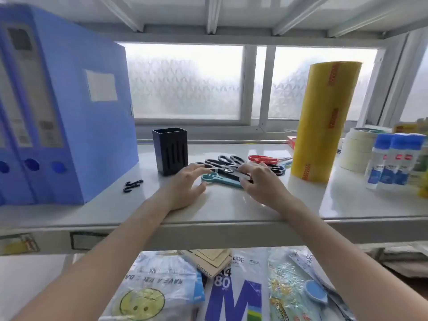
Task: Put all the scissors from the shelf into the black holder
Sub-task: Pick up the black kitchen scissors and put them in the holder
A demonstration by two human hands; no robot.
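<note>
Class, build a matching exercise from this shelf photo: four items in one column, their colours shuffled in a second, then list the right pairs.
Items
1. holder
2. tall roll
3. file boxes
4. scissors nearest the shelf's front edge

Colours
A. yellow
B. teal
C. black
D. blue

Pairs: 1-C, 2-A, 3-D, 4-B

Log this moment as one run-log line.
stage: reaching | left hand: open, at teal scissors | right hand: open, on black scissors | black holder: no scissors showing
</note>
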